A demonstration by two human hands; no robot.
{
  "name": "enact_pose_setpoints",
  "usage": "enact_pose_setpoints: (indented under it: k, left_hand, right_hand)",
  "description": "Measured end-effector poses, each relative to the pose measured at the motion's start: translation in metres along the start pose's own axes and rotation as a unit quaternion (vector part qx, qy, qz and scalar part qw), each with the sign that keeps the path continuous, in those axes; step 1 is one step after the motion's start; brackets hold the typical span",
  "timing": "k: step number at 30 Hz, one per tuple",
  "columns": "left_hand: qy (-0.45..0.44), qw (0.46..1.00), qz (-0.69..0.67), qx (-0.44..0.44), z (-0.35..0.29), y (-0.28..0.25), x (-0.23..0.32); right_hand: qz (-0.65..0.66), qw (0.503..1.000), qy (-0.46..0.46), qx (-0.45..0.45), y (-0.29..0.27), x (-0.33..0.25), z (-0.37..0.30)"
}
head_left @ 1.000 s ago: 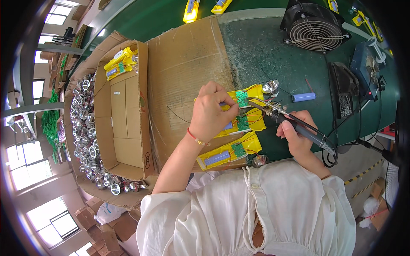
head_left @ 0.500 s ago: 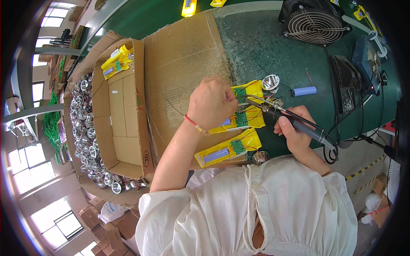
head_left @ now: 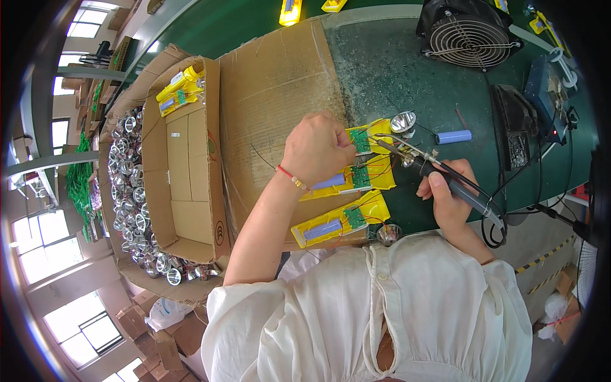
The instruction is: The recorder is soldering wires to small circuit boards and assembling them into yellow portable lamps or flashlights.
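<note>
My left hand (head_left: 316, 148) is closed on a yellow flashlight half-shell (head_left: 372, 135) with a green circuit board, pressing it onto the cardboard sheet (head_left: 273, 89). My right hand (head_left: 445, 200) grips a black soldering iron (head_left: 445, 177), its tip pointing left at that board. Two more yellow shells with blue battery cells (head_left: 340, 219) lie just below, red wires trailing from them. A silver reflector (head_left: 403, 121) sits beside the top shell.
A loose blue battery cell (head_left: 454, 136) lies on the green table. A black fan (head_left: 468, 28) stands at the back, an iron stand (head_left: 515, 127) to the right. An open cardboard box (head_left: 184, 153) with yellow parts is at left, beside several silver reflectors (head_left: 127, 184).
The view has shifted slightly. My left hand stays closed on the top shell and the iron tip has stayed close to its board.
</note>
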State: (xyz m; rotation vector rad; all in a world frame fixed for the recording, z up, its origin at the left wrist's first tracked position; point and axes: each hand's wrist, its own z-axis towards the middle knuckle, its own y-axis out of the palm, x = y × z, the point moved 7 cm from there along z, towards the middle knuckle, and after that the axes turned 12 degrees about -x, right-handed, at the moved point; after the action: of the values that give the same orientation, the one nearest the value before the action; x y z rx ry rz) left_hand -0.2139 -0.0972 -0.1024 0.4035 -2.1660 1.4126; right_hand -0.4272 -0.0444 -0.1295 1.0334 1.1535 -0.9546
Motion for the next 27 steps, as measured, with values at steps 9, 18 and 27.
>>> enact_pose_setpoints:
  k: [9,18,27]
  left_hand:
    - [-0.023,1.000,-0.001,-0.002,0.000,0.001,0.000]
    - [0.039,0.997,-0.041,0.043,-0.016,-0.020,-0.008]
    - [-0.094,0.974,0.150,0.138,-0.088,-0.026,-0.037]
  right_hand:
    - [0.010,1.000,0.002,0.003,-0.010,-0.001,-0.009]
    - [0.009,1.000,-0.005,0.007,-0.020,-0.007,-0.016]
    - [0.014,1.000,-0.004,0.004,-0.022,-0.008,-0.018]
